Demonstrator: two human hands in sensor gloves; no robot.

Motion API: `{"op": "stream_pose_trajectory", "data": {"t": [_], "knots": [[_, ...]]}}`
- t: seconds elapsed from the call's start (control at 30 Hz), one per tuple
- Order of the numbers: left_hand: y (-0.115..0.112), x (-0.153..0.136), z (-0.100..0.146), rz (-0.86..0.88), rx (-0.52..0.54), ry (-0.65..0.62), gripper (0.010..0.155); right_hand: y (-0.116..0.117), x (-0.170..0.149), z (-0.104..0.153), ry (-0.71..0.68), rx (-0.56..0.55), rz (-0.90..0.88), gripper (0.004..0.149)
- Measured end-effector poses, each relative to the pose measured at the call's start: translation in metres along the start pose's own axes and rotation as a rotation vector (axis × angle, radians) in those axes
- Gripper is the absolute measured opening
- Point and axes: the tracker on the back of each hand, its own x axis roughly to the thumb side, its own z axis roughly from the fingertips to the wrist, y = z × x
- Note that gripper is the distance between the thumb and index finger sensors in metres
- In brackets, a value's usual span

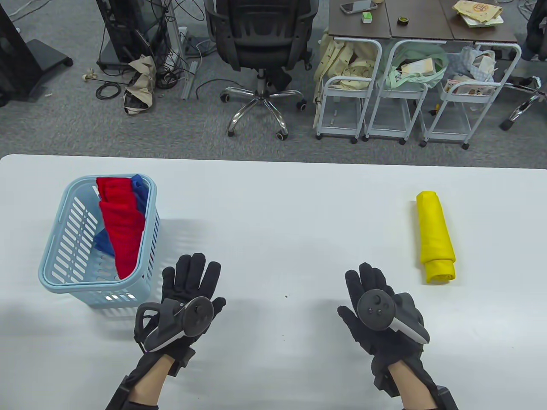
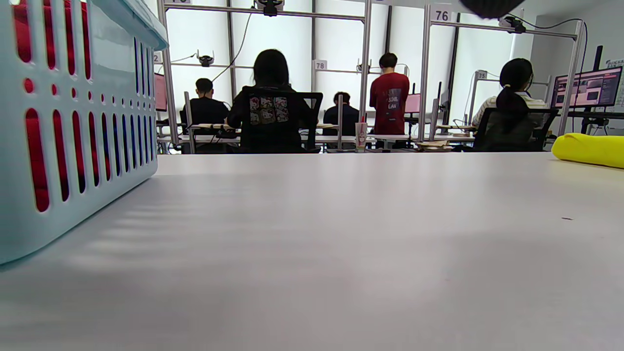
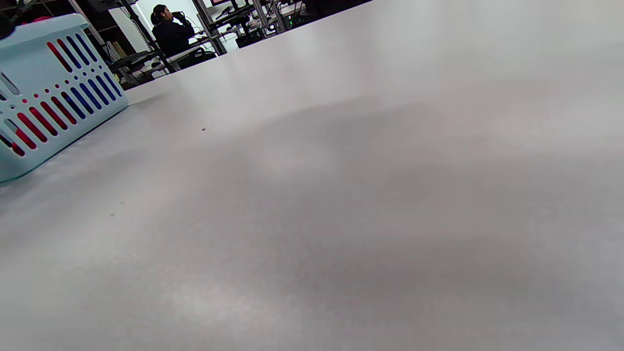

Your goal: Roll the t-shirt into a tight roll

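From the table view, your left hand (image 1: 188, 294) and right hand (image 1: 376, 307) lie flat on the white table (image 1: 273, 205), fingers (image 1: 194, 267) straight and released, holding nothing. The yellow t-shirt roll (image 1: 435, 237) lies on the table ahead and to the right of your right hand, near it but apart from your fingertips. Its long axis runs away from you, the layered end toward you. The blue basket (image 1: 55, 252) just beside your left hand holds red cloth (image 1: 124, 226) and blue cloth (image 1: 139, 190).

In your left wrist view, only one rounded end of the roll (image 2: 587, 149) shows at the right edge, and the basket wall (image 2: 73, 131) fills the left; no fingers appear.

In your right wrist view, the roll is out of frame; you see bare table and the basket (image 3: 53, 107) at left.
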Motion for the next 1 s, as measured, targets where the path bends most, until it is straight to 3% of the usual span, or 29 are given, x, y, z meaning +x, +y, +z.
{"op": "stream_pose_trajectory", "data": {"t": [0.17, 0.3, 0.6, 0.73, 0.9, 1.0], "knots": [[0.017, -0.001, -0.008, -0.067, 0.010, 0.007, 0.071, -0.001, -0.001, 0.001, 0.021, -0.003, 0.009, 0.077], [0.051, -0.009, -0.023, -0.133, 0.056, 0.042, 0.070, -0.003, -0.003, 0.001, 0.021, -0.010, -0.010, 0.078], [0.111, -0.076, -0.065, -0.193, 0.058, 0.226, 0.070, -0.004, -0.001, 0.003, 0.008, -0.013, -0.012, 0.078], [0.120, -0.108, -0.080, -0.177, 0.047, 0.314, 0.067, -0.005, -0.002, 0.003, 0.008, -0.008, -0.019, 0.078], [0.116, -0.139, -0.091, -0.229, 0.025, 0.400, 0.069, -0.007, 0.002, 0.004, -0.010, -0.017, -0.026, 0.078], [0.112, -0.156, -0.102, -0.166, 0.005, 0.449, 0.072, -0.008, 0.003, 0.005, -0.013, -0.023, -0.016, 0.078]]}}
